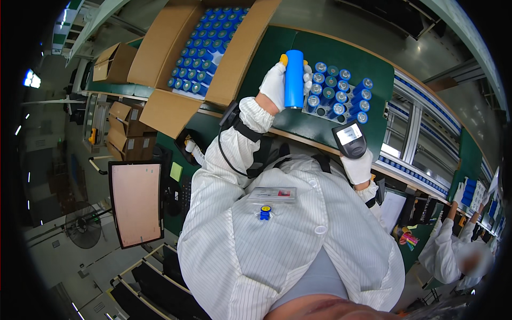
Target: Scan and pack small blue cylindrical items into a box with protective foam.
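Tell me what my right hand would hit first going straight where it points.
Probably the nearest blue cells, just past the scanner that your right hand holds, though depth is unclear.

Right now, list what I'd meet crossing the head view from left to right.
Fan → monitor → packed rows of small blue cylinders → large blue cylinder in the left hand → black handheld device in the right hand → co-worker in white.
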The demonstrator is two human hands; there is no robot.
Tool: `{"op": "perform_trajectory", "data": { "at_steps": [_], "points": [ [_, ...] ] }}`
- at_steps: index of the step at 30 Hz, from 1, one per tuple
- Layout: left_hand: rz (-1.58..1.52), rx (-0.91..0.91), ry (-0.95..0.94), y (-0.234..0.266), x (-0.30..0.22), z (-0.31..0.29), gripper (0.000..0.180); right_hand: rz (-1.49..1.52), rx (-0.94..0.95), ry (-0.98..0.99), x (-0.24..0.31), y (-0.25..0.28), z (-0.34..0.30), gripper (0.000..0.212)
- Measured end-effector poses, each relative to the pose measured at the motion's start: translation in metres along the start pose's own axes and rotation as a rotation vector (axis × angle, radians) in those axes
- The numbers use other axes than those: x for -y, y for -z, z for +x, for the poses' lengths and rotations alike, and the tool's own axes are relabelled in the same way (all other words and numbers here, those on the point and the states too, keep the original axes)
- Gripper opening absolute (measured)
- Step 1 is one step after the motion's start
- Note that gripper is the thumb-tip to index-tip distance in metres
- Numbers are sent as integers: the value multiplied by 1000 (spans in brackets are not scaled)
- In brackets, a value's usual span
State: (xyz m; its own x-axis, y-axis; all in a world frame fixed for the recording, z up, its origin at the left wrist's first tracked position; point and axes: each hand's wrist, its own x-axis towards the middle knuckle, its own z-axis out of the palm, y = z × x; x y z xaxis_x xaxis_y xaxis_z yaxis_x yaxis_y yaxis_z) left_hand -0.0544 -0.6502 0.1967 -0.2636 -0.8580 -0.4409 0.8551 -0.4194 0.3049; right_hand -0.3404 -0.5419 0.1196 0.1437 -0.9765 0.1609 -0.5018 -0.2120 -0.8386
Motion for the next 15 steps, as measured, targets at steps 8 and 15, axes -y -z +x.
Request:
{"op": "perform_trajectory", "data": {
  "at_steps": [8,15],
  "points": [
    [79,107,32,30,11,11,39,138,87,-57,19,-1,-7,26],
    [126,-86,28,21,21,11,39,219,180,-41,38,-10,-4,24]
  ]
}}
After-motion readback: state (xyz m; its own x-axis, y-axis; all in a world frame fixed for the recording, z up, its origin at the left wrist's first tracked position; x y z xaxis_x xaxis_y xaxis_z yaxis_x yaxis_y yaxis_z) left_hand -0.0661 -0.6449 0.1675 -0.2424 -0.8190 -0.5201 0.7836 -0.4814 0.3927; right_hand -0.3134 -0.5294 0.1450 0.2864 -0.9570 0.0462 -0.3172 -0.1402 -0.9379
